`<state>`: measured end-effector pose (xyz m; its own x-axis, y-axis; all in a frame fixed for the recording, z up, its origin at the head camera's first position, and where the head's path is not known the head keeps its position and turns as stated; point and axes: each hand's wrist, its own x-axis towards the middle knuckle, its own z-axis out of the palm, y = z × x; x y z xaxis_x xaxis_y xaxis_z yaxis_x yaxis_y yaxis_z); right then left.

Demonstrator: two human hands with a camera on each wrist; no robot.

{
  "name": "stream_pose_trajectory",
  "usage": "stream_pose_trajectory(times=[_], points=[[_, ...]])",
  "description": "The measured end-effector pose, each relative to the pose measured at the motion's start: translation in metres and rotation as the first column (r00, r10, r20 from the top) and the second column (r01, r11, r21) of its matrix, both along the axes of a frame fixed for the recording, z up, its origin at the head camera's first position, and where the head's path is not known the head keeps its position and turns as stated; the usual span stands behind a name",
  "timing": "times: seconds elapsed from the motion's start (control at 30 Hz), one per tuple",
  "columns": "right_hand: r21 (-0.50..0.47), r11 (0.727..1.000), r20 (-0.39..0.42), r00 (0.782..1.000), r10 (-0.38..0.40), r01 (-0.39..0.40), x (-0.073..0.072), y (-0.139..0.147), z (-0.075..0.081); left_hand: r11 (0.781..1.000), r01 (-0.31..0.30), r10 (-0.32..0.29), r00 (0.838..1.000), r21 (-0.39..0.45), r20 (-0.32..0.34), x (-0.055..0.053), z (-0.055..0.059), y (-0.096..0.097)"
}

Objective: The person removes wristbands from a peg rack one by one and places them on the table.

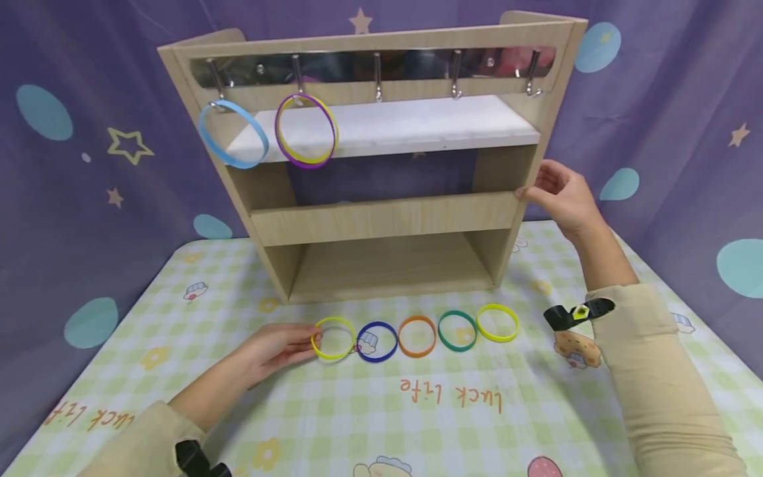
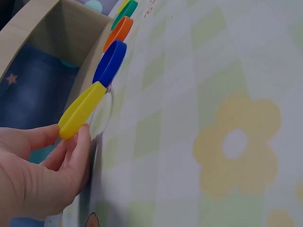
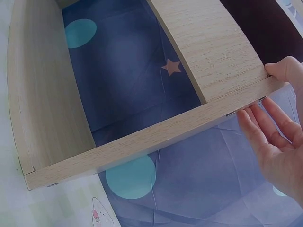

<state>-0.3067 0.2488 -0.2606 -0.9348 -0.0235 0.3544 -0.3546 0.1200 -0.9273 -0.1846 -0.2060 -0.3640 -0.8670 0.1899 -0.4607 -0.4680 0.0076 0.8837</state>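
My left hand [image 1: 280, 351] pinches the left edge of a yellow wristband [image 1: 314, 344] between thumb and fingers; in the left wrist view this band [image 2: 81, 109] tilts up off the tablecloth. Beside it, in a row, lie a blue wristband [image 1: 361, 351], an orange one [image 1: 402, 339], a green one [image 1: 442, 331] and another yellow one [image 1: 498, 340]. My right hand [image 1: 569, 199] grips the right side panel of a wooden shelf [image 1: 381, 218], thumb on its front edge and fingers along the outer side [image 3: 265, 90].
A metal hook rail [image 1: 340, 69] runs across the shelf's top. On its leftmost hook hangs a light blue wristband [image 1: 259, 136]; purple [image 1: 277, 136] and yellow wristbands [image 1: 337, 136] share the second hook. A checked tablecloth [image 1: 334, 417] lies beneath, with a purple curtain [image 1: 673, 99] behind.
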Motion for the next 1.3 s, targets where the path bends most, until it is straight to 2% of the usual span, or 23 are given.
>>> stream_pose_trajectory(times=[0.07,0.2,0.4,0.5,0.6,0.67,0.8,0.93,1.13,1.3], points=[[0.004,1.000,0.004,1.000,-0.007,0.007,0.001,0.000,0.000,1.000,0.005,-0.005,1.000,-0.022,0.004,0.001,0.001,-0.002],[0.000,1.000,0.001,1.000,-0.009,0.009,0.001,0.000,0.001,0.994,0.049,-0.051,0.999,-0.094,-0.012,0.003,0.004,-0.005],[0.018,1.000,0.000,1.000,-0.025,0.025,0.002,-0.001,0.001,0.967,0.105,-0.120,0.992,-0.232,-0.049,0.007,0.006,-0.006],[0.008,1.000,-0.002,1.000,-0.014,0.014,0.002,-0.002,0.001,0.927,0.125,-0.170,0.980,-0.354,-0.099,0.008,0.009,-0.006],[0.000,1.000,-0.005,1.000,-0.008,0.008,0.002,-0.002,0.000,0.863,0.147,-0.248,0.957,-0.483,-0.152,0.009,0.017,-0.007],[-0.003,1.000,-0.006,1.000,-0.008,0.008,0.002,-0.003,0.000,0.827,0.161,-0.297,0.939,-0.538,-0.176,0.010,0.022,-0.008],[0.001,1.000,-0.008,1.000,-0.015,0.015,0.003,-0.003,0.001,0.790,0.189,-0.360,0.913,-0.583,-0.192,0.011,0.034,-0.012],[0.021,1.000,-0.005,1.000,-0.017,0.017,0.002,-0.003,0.001,0.776,0.196,-0.385,0.900,-0.599,-0.204,0.009,0.045,-0.018],[0.028,0.999,-0.003,1.000,-0.020,0.020,0.002,-0.003,0.002,0.768,0.185,-0.393,0.892,-0.613,-0.222,0.001,0.066,-0.022],[0.009,1.000,0.007,1.000,-0.004,0.004,0.001,-0.001,0.000,0.771,0.162,-0.388,0.886,-0.616,-0.254,-0.005,0.085,-0.022]])
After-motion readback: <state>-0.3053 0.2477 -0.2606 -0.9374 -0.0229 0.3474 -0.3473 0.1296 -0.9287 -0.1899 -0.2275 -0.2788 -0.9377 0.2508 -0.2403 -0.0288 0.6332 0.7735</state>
